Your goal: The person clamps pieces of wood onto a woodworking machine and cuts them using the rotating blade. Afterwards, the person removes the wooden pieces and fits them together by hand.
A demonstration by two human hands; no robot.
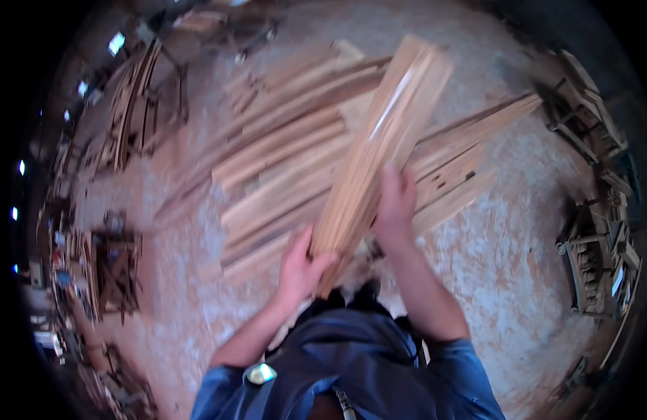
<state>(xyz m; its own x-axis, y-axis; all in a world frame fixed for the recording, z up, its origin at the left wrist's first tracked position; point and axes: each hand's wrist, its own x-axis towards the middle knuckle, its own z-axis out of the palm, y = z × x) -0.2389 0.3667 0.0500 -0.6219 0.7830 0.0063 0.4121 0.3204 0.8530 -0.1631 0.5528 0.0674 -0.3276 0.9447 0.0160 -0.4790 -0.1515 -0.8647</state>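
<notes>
A long wooden board [379,140] is held up in front of my body, slanting from lower left to upper right, with a bright streak of light on its face. My left hand [304,268] grips its near end, the thumb lying over the face and the fingers at the left edge. Along the right edge, my right hand [395,206] is closed on the board further up; its fingers are partly blurred and some are hidden. Below the board, several planks [281,157] lie side by side on the floor.
Another plank [505,115] sticks out on the right of the floor pile. Wooden racks [131,105] with leaning boards stand at the left, and a wooden stand [113,273] is below them. At the right are more wooden frames [591,259]. Dusty floor [505,280] surrounds the planks.
</notes>
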